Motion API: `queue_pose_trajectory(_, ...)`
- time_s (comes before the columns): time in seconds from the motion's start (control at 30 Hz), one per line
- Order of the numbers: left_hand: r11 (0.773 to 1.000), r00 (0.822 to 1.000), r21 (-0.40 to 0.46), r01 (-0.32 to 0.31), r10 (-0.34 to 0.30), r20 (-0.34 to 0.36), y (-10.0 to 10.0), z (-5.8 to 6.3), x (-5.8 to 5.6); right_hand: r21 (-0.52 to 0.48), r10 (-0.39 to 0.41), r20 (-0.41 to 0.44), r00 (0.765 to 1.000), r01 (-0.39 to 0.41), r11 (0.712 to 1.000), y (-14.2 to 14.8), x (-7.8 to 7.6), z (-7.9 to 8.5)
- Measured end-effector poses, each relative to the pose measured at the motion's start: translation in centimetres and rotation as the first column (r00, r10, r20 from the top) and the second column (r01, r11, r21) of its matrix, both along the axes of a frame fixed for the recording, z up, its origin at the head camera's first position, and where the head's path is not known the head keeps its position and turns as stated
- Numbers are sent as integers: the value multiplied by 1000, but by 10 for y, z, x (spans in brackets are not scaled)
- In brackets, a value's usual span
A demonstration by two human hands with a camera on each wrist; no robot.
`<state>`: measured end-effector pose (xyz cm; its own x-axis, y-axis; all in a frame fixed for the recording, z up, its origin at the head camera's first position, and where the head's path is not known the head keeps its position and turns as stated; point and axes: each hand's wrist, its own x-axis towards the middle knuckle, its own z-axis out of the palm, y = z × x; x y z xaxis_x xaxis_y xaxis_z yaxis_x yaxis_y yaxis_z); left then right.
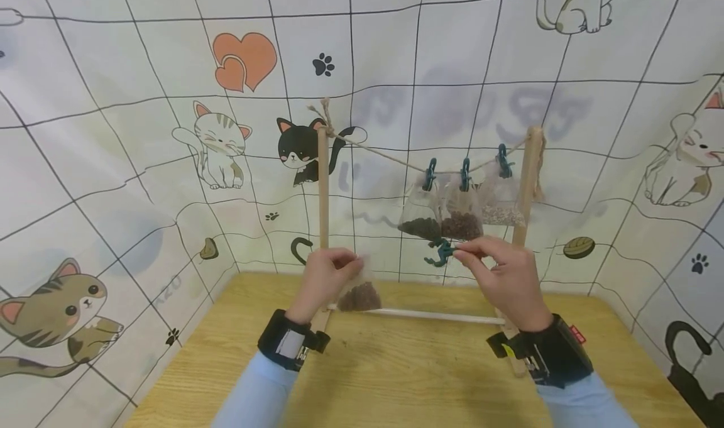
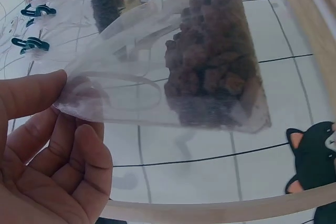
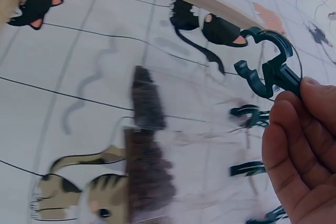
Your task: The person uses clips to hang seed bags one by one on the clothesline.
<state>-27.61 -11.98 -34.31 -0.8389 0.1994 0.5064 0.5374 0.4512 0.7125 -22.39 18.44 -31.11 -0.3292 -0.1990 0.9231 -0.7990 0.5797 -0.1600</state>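
Observation:
My left hand (image 1: pixel 330 276) pinches the gathered top of a clear mesh bag (image 2: pixel 215 59) of dark reddish-brown lumps, which hangs below the fingers near the left post. Between thumb and fingers, my right hand (image 1: pixel 506 277) squeezes a dark green clip (image 3: pixel 268 66), its jaws spread apart with nothing in them. Behind that hand, three bags hang from a twine line (image 1: pixel 384 157) by green clips: a bag with dark contents (image 1: pixel 421 227), a bag of reddish-brown lumps (image 1: pixel 462 224) and a bag of pale grains (image 1: pixel 503 214).
A wooden left post (image 1: pixel 323 195) and right post (image 1: pixel 532 183) carry the twine. A pale rod (image 1: pixel 435 316) joins them low down, above the wooden table (image 1: pixel 407 371). Cat-print sheeting (image 1: pixel 379 57) surrounds the back and sides.

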Motion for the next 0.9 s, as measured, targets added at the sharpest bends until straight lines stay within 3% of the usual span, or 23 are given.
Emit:
queue_pose_trajectory(0.2, 1000, 1000, -7, 14, -14, -2, 2, 39, -9, 55, -21, -43, 999, 23, 998, -14, -12, 52)
queue_pose_trajectory(0.43, 999, 998, -40, 5, -7, -60, 8, 76, -23, 110, -36, -120, 992, 50, 993, -25, -27, 101)
queue_pose_trajectory(0.67, 999, 997, -45, -27, 23, -79, 16, 103, -35, 114, -72, 44, 996, 66, 991, -35, -41, 134)
queue_pose_trajectory(0.9, 999, 999, 3, -39, 38, 36, 23, 118, -54, 138, -97, 180, 979, 73, 988, -44, -63, 150)
